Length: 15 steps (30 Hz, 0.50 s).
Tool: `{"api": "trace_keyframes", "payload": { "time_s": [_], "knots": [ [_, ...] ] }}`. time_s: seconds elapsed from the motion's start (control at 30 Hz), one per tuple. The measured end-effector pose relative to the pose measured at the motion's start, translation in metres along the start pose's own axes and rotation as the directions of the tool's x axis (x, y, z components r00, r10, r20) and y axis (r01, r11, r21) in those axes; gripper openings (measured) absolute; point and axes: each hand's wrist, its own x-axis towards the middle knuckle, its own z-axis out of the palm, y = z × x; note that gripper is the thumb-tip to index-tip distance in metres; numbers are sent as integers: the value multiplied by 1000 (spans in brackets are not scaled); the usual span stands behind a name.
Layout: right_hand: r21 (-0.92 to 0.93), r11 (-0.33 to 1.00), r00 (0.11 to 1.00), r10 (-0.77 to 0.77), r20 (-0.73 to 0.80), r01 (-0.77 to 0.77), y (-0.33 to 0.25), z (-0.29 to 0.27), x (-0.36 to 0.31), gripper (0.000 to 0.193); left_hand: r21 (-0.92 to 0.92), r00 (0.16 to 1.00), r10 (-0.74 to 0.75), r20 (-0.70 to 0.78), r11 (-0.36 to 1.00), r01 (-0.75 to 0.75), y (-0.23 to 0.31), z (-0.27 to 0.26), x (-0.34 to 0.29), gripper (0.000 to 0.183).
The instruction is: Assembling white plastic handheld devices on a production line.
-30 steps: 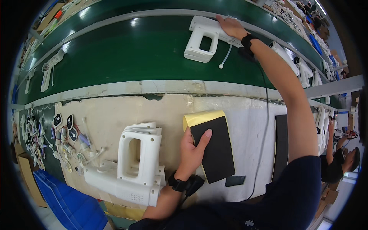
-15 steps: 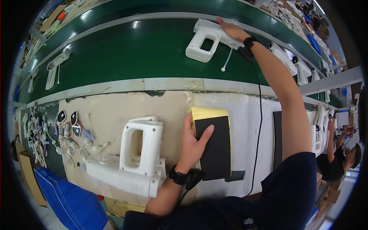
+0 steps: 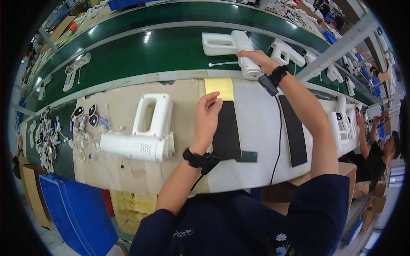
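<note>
My right hand (image 3: 261,61) grips the barrel of a white gun-shaped housing (image 3: 241,42) above the green conveyor belt. Its looped handle points left, and a thin rod with a round white tip sticks out below the handle. My left hand (image 3: 206,119) is over a black pad (image 3: 227,134) with a yellow strip (image 3: 220,88) at its far end. Its fingers are loosely bent and apart, with nothing seen in them. To its left on the bench lies a larger white housing (image 3: 132,146), its handle loop pointing away from me.
Loose small parts with wires (image 3: 87,126) lie at the bench's left. A second black pad (image 3: 292,132) lies on the right, beside a black cable (image 3: 279,147). More white housings (image 3: 287,52) stand along the belt. A blue bin (image 3: 77,213) is below left; a co-worker (image 3: 380,155) is far right.
The white housing in my right hand has turned and come nearer the bench. My left hand's thumb has come off the black pad's face. The whole view has shifted.
</note>
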Motion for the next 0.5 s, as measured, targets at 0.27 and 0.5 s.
{"api": "trace_keyframes", "payload": {
  "time_s": [0.27, 0.5],
  "knots": [
    [449, 837, 910, -399, 110, 313, 9, 97, -163, 58, -120, 981, 14, 195, 993, 10, 83, 18, -54, 61],
    [576, 724, 753, -604, 262, 380, -3, 109, -199, 56, 182, 977, 188, 105, 962, -205, 96, -2, -107, 49]
  ]
}}
